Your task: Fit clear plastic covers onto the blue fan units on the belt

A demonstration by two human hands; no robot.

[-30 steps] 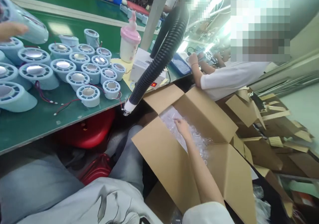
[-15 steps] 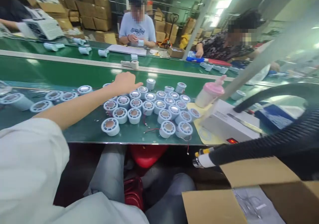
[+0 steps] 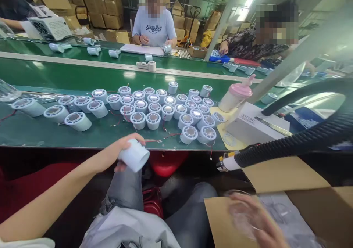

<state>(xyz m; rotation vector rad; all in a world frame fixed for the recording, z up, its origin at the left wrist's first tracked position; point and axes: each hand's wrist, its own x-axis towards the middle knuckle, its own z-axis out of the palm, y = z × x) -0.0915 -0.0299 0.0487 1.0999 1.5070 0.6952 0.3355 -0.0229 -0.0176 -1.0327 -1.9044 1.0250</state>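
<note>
My left hand [image 3: 116, 153] is closed round a pale blue round casing [image 3: 134, 155], held just below the front edge of the green bench [image 3: 41, 136]. Several more pale blue casings [image 3: 154, 108] with silver centres and thin red wires stand in a cluster on the bench ahead. My right hand [image 3: 256, 222] is low at the right, blurred by motion, over the open cardboard box [image 3: 228, 218]. It seems to grip a clear plastic bag [image 3: 242, 213].
A black corrugated hose [image 3: 289, 143] ends in a white nozzle above the box. A white device [image 3: 253, 126] and a pink-lidded bottle [image 3: 235, 95] stand at the bench's right. Two people work across the green conveyor [image 3: 68, 75]. A red stool [image 3: 165, 163] is under the bench.
My left hand has come back from the cluster with one casing in it, down to the bench's front edge. My right hand has come into view over the box with a clear bag.
</note>
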